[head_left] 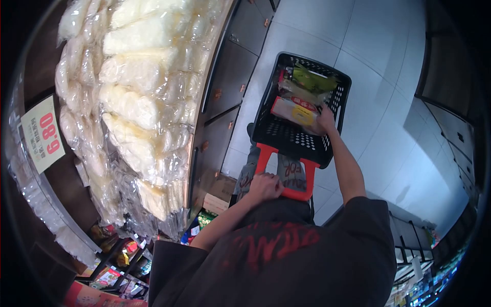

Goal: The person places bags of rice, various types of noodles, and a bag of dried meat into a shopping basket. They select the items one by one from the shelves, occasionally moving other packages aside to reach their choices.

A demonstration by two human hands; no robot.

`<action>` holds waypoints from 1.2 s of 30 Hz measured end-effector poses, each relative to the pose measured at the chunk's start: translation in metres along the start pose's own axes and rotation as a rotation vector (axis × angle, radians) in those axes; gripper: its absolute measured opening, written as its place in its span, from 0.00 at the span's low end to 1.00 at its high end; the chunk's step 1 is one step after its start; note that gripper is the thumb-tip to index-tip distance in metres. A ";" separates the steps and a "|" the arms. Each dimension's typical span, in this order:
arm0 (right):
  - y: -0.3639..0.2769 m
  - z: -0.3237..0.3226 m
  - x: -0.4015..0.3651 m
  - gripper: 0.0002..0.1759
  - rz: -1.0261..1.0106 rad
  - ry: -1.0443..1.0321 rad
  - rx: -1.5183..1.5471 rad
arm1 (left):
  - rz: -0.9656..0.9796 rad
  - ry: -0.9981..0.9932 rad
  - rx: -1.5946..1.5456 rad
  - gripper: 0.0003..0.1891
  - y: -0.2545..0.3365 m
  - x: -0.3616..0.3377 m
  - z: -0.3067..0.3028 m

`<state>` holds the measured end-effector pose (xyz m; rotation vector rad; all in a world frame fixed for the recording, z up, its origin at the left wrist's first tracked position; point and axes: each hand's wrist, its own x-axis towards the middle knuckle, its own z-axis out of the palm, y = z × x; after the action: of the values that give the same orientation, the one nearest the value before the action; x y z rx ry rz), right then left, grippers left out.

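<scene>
A black shopping basket point(302, 140) with perforated walls stands ahead of me, its red handle point(299, 194) towards my body. My left hand point(266, 187) is closed around the left side of that handle. Inside the basket, my right hand point(326, 121) grips the right end of a clear plastic package point(295, 111) with a red edge and a yellow label. The fingers' far side is hidden. Beyond this package lies a bag of green leafy vegetables point(312, 79), with another wrapped item point(302, 93) partly covered between them.
To my left, a shelf holds several clear-wrapped pale yellow packs point(133, 107), with a price sign point(43, 134) reading 6.80. Dark cabinet doors point(230, 66) run below it. A cardboard box point(217, 197) sits near my legs. Pale floor tiles point(378, 102) extend to the right.
</scene>
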<state>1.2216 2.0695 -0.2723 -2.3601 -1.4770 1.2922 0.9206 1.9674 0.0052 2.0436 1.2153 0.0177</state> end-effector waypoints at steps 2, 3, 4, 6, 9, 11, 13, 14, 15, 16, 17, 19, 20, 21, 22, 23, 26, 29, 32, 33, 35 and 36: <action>-0.002 -0.023 -0.048 0.35 -0.094 0.169 0.089 | -0.019 0.016 0.010 0.12 0.001 -0.002 0.000; -0.008 -0.041 -0.074 0.34 -0.093 0.170 0.126 | -0.029 -0.040 0.023 0.13 0.001 -0.003 0.001; -0.010 -0.050 -0.100 0.32 -0.084 0.208 0.109 | -0.046 -0.082 0.043 0.14 -0.001 0.000 0.000; 0.003 -0.057 -0.138 0.23 -0.096 0.176 0.230 | -0.072 -0.107 0.031 0.17 0.002 0.001 -0.002; -0.026 -0.083 -0.209 0.23 -0.188 -0.011 0.396 | -0.096 -0.028 0.050 0.17 0.003 0.004 -0.006; -0.056 -0.095 -0.247 0.22 -0.253 -0.202 0.414 | -0.080 -0.073 0.045 0.17 0.006 0.005 -0.006; -0.080 -0.092 -0.268 0.21 -0.308 -0.345 0.420 | -0.086 -0.053 0.055 0.18 0.010 0.007 -0.011; -0.093 -0.090 -0.275 0.21 -0.321 -0.389 0.393 | -0.080 -0.071 0.063 0.18 0.012 0.009 -0.013; -0.104 -0.086 -0.281 0.20 -0.328 -0.406 0.363 | -0.076 -0.042 0.065 0.18 0.013 0.011 -0.016; -0.112 -0.082 -0.283 0.20 -0.354 -0.433 0.337 | -0.067 -0.028 0.042 0.18 0.013 0.011 -0.015; -0.120 -0.079 -0.283 0.20 -0.381 -0.458 0.313 | -0.057 -0.013 0.022 0.18 0.012 0.013 -0.015; -0.135 -0.079 -0.286 0.22 -0.411 -0.449 0.238 | -0.040 0.019 0.024 0.18 0.010 0.018 -0.013; -0.141 -0.079 -0.289 0.23 -0.420 -0.452 0.176 | -0.031 0.026 0.020 0.18 0.008 0.020 -0.011; -0.146 -0.078 -0.291 0.23 -0.423 -0.440 0.168 | -0.021 0.036 0.019 0.18 0.008 0.021 -0.012; -0.148 -0.079 -0.292 0.25 -0.420 -0.400 0.077 | -0.031 0.035 0.017 0.17 0.009 0.024 -0.013; -0.150 -0.080 -0.293 0.26 -0.414 -0.358 -0.017 | -0.039 0.036 0.013 0.17 0.010 0.027 -0.013; -0.143 -0.059 -0.286 0.25 -0.347 -0.274 -0.132 | -0.021 0.040 0.008 0.18 0.010 0.032 -0.018; -0.150 -0.053 -0.281 0.22 -0.286 -0.214 -0.213 | 0.030 0.013 0.034 0.18 0.003 0.038 -0.018; -0.159 -0.056 -0.279 0.22 -0.246 -0.194 -0.180 | 0.053 0.015 0.021 0.18 0.000 0.046 -0.018; -0.160 -0.056 -0.278 0.21 -0.239 -0.165 -0.180 | 0.069 -0.004 0.014 0.18 0.000 0.048 -0.021; -0.169 -0.053 -0.277 0.20 -0.238 -0.075 -0.178 | 0.096 -0.018 -0.002 0.18 0.000 0.050 -0.027; -0.170 -0.049 -0.278 0.20 -0.238 -0.013 -0.177 | 0.124 -0.031 0.011 0.17 -0.001 0.053 -0.028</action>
<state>1.0836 1.9639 0.0075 -2.1900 -1.8798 1.1649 0.9387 2.0248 0.0064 2.1186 1.0708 0.0382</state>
